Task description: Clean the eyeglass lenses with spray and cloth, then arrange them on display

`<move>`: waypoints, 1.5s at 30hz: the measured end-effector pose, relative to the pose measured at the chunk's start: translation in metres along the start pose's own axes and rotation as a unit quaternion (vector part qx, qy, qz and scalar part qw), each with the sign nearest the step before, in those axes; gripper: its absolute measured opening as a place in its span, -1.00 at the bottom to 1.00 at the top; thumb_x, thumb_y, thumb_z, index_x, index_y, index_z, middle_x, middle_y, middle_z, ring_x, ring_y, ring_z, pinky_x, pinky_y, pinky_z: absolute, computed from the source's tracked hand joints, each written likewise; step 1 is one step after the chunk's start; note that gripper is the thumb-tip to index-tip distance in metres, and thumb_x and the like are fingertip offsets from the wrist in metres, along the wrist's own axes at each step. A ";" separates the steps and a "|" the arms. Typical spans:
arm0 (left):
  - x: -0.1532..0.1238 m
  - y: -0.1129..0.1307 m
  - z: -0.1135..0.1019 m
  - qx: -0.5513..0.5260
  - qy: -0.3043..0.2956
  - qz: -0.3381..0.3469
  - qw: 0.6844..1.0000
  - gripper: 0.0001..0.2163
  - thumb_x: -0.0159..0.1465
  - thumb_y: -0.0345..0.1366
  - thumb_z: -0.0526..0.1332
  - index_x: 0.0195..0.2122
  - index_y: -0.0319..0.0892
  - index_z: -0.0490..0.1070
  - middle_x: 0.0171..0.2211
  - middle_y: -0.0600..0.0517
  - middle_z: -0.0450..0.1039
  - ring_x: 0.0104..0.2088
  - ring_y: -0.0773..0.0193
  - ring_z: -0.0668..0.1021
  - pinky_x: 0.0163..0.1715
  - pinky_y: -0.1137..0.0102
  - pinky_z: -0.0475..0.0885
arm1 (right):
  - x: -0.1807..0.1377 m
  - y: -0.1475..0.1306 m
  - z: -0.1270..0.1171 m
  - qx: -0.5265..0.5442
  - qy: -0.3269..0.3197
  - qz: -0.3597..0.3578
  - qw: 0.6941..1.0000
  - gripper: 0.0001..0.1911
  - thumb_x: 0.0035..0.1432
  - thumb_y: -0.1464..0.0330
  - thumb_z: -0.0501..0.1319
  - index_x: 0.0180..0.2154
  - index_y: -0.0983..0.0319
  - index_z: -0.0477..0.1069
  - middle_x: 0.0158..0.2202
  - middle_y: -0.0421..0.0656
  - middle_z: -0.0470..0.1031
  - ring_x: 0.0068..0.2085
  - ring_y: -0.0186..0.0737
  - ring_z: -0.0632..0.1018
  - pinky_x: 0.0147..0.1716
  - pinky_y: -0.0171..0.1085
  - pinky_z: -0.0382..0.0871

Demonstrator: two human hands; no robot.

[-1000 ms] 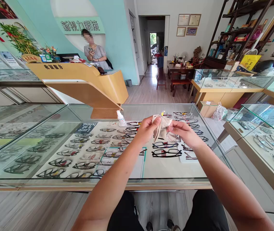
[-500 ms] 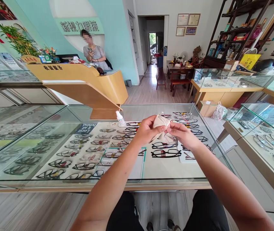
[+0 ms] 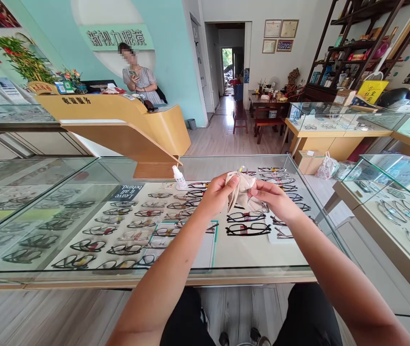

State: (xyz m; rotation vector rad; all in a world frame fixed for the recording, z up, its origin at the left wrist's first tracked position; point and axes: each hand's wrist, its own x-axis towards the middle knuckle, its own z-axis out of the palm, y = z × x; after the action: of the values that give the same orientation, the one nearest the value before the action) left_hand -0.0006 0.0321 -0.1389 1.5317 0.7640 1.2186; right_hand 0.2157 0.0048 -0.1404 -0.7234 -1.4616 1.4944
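Note:
Both my hands are raised over a glass display counter (image 3: 298, 262). My left hand (image 3: 216, 193) pinches a beige cleaning cloth (image 3: 238, 188) folded around part of a pair of clear-lens glasses (image 3: 256, 203). My right hand (image 3: 274, 198) grips the glasses from the right side, fingers closed. One lens shows below the cloth; the other part is wrapped in it. A small white spray bottle (image 3: 179, 177) stands on the glass just left of my left hand.
Under the glass lie rows of several eyeglass frames (image 3: 126, 226) on white trays. More glass cases stand at the right (image 3: 399, 202) and left (image 3: 21, 178). A person (image 3: 138, 79) stands behind a yellow reception desk (image 3: 126, 122). Wooden furniture and shelves fill the back right.
My hands have shifted slightly as the cloth rubs over the glasses; the cloth bunches differently between my fingers. The camera has tipped a little. Nothing else has moved.

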 end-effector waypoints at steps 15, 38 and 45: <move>-0.008 -0.001 0.022 0.000 0.074 0.032 0.997 -0.56 0.25 0.15 0.50 -0.27 -0.17 0.55 -0.41 0.07 0.48 -0.43 0.33 0.42 -0.41 0.42 0.35 | -0.001 0.009 0.013 0.051 -0.004 0.023 0.998 -0.65 0.26 0.00 0.48 -0.20 0.14 0.63 -0.28 -0.19 0.53 -0.26 -0.21 0.48 -0.22 -0.24 0.34; -0.008 -0.001 0.025 -0.006 0.075 0.030 0.997 -0.55 0.30 0.18 0.45 -0.27 -0.14 0.45 -0.46 0.12 0.42 -0.45 0.36 0.41 -0.42 0.43 0.35 | 0.000 0.017 0.023 0.137 0.004 0.052 0.989 -0.62 0.18 0.01 0.52 -0.22 0.16 0.61 -0.29 -0.18 0.54 -0.29 -0.22 0.47 -0.22 -0.24 0.33; -0.007 -0.004 0.028 -0.039 0.150 0.006 0.988 -0.39 0.30 0.35 0.34 -0.50 -0.12 0.34 -0.59 0.11 0.33 -0.56 0.36 0.37 -0.53 0.39 0.29 | 0.000 0.012 0.030 0.121 0.009 0.062 0.991 -0.58 0.11 -0.01 0.56 -0.25 0.16 0.60 -0.31 -0.20 0.52 -0.31 -0.23 0.46 -0.27 -0.24 0.33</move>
State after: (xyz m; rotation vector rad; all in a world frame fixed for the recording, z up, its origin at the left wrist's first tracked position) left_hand 0.0240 0.0186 -0.1445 1.3060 0.8896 1.4921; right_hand 0.1870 -0.0079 -0.1485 -0.6878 -1.2139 1.7207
